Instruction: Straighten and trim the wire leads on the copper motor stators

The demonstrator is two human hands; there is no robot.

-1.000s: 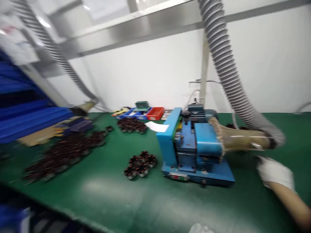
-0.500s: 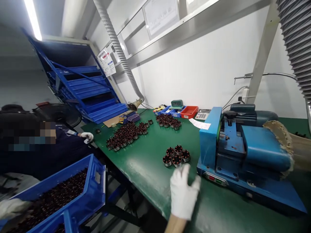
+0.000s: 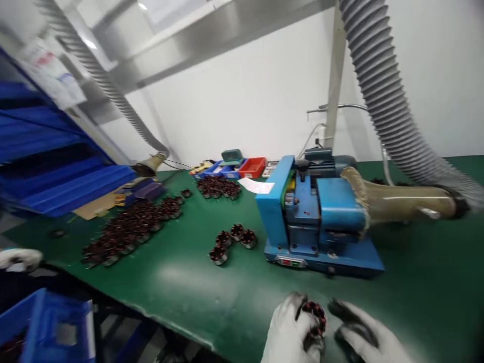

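Observation:
My left hand [image 3: 289, 330], in a white glove, is closed round a copper-wound motor stator [image 3: 316, 315] near the front of the green table. Just to its right is my right hand [image 3: 365, 333], its glove blackened at the fingertips; thumb and fingers are curved and apart, and I see nothing between them. Beyond the hands, a small group of stators [image 3: 237, 232] stands on the table, coils facing up. A blue belt machine [image 3: 321, 217] with red and green buttons sits to the right of that group.
Many stators [image 3: 132, 229] lie massed on the table's left, with another cluster [image 3: 218, 186] at the back. A red tray [image 3: 252, 167] stands near the wall. A grey hose [image 3: 381, 85] hangs at right. Another person's gloved hand [image 3: 20, 258] is at far left.
My left hand has taken one stator from the small group and brought it nearer and to the right. My right hand has come into view. The camera has turned right.

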